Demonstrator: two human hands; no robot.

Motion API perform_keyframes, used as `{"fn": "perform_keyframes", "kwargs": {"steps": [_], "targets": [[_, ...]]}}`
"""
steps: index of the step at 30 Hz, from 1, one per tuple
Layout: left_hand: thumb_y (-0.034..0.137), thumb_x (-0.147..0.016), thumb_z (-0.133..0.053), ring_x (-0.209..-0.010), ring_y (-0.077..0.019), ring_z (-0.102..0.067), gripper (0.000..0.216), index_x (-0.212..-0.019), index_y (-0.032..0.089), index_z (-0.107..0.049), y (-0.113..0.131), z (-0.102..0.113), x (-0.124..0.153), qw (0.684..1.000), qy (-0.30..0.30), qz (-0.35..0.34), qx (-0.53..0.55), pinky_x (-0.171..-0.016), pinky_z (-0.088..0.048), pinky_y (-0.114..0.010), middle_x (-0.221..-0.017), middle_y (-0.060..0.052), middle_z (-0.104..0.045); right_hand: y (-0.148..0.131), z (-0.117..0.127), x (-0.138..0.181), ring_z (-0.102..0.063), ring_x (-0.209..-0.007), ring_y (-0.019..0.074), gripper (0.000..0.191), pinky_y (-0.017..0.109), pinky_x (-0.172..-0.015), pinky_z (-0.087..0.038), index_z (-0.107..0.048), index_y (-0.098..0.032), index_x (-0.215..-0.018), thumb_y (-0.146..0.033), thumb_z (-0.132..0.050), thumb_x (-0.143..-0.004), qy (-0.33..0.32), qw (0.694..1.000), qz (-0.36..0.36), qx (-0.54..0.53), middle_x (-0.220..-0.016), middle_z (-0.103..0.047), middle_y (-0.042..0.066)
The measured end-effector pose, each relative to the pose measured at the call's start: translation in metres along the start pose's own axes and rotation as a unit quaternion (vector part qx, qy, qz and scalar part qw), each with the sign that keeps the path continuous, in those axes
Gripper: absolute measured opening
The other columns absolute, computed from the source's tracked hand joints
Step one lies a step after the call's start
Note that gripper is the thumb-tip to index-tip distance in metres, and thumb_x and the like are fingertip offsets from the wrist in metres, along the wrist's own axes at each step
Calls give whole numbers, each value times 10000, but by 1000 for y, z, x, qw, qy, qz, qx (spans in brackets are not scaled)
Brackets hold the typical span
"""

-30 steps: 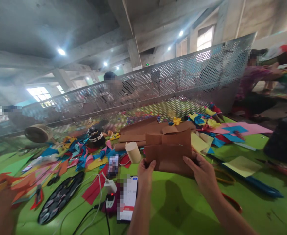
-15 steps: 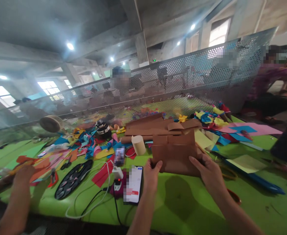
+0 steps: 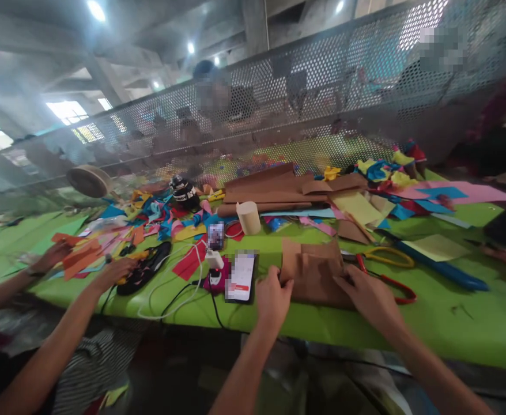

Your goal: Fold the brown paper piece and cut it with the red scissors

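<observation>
Your left hand pinches the near left edge of the folded brown paper, fingers curled shut on it. Your right hand lies flatter on the paper's right side, fingers spread and pressing it against the green bench. Just left of your left hand lies a phone; beyond your right hand lie orange-handled scissors.
</observation>
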State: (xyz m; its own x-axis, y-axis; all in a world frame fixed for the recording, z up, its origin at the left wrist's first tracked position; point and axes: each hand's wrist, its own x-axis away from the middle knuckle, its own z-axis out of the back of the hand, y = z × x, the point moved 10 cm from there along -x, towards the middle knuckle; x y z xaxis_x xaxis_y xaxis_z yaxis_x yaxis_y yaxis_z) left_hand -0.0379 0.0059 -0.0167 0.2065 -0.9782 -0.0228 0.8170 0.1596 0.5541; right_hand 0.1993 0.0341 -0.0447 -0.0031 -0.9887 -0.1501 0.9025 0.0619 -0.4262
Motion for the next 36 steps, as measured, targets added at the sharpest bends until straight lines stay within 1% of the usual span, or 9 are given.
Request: {"fn": "perform_keyframes", "kwargs": {"steps": [7, 10, 12, 15, 18, 22, 26, 30, 36], "targets": [[196, -882, -707, -1092, -305, -680, 495, -1337, 191, -514, 17, 1, 11, 988, 59, -80, -115, -927, -492, -456, -1144, -126, -727, -7, -4, 8, -678, -602, 238, 156, 280, -511, -182, -602, -229, -924, -341, -521, -997, -39, 995, -17, 85, -725, -744, 59], [212, -903, -678, -1159, -328, -624, 494, -1366, 200, -507, 25, 2, 15, 975, 89, -137, -153, -946, -504, -490, -1258, -147, -655, -12, -4, 10, -710, -638, 244, 152, 282, -498, -180, -592, -224, -945, -336, -516, -1014, -59, 991, -8, 123, -757, -762, 64], [165, -935, -609, -1164, -309, -605, 368, -1298, 210, -564, 37, -5, 17, 962, 63, -206, -170, -959, -513, -474, -1282, -135, -625, -15, -3, 11, -724, -643, 250, 153, 281, -487, -182, -583, -224, -944, -338, -513, -1017, -65, 988, 1, 139, -752, -765, 63], [90, -965, -497, -1098, -244, -607, 281, -1164, 233, -634, 53, -28, 21, 931, -48, -315, -176, -914, -546, -386, -1219, -82, -636, -18, 1, 12, -727, -629, 251, 138, 280, -482, -178, -574, -226, -938, -334, -518, -1004, -54, 987, 9, 151, -742, -763, 60], [61, -967, -449, -1124, -223, -594, 335, -1160, 243, -654, 55, -37, 21, 918, -120, -344, -156, -917, -556, -354, -1216, -60, -651, -19, 2, 13, -730, -644, 255, 139, 282, -486, -170, -567, -225, -939, -335, -512, -1002, -57, 984, 8, 169, -740, -763, 66], [50, -969, -431, -1262, -210, -543, 445, -1301, 259, -640, 49, -36, 20, 924, -143, -337, -108, -1064, -503, -365, -1387, -59, -608, -21, 3, 13, -731, -660, 253, 159, 286, -487, -159, -570, -224, -964, -354, -497, -1017, -83, 980, -3, 180, -762, -773, 71], [294, -1005, -536, -1436, -283, -414, 432, -1431, 358, -576, 51, -38, 33, 903, -169, -377, -114, -1163, -416, -473, -1590, -67, -432, -19, 4, 14, -728, -652, 265, 185, 282, -494, -189, -592, -209, -997, -370, -503, -1021, -91, 979, -27, 183, -719, -757, 79], [561, -938, -599, -1539, -363, -252, 559, -1477, 443, -506, 58, -38, 43, 882, -188, -417, -112, -1215, -302, -574, -1691, -50, -267, -14, 7, 15, -725, -637, 282, 274, 285, -497, -241, -603, -194, -1172, -386, -528, -991, -53, 986, -35, 153, -710, -753, 80], [594, -892, -650, -1546, -382, -232, 588, -1447, 425, -551, 59, -38, 43, 881, -192, -420, -101, -1219, -284, -591, -1702, -62, -236, -6, 27, 20, -724, -670, 302, 473, 341, -540, -432, -528, -183, -1399, -422, -489, -994, 30, 993, 4, 110, -811, -770, 86]]}}
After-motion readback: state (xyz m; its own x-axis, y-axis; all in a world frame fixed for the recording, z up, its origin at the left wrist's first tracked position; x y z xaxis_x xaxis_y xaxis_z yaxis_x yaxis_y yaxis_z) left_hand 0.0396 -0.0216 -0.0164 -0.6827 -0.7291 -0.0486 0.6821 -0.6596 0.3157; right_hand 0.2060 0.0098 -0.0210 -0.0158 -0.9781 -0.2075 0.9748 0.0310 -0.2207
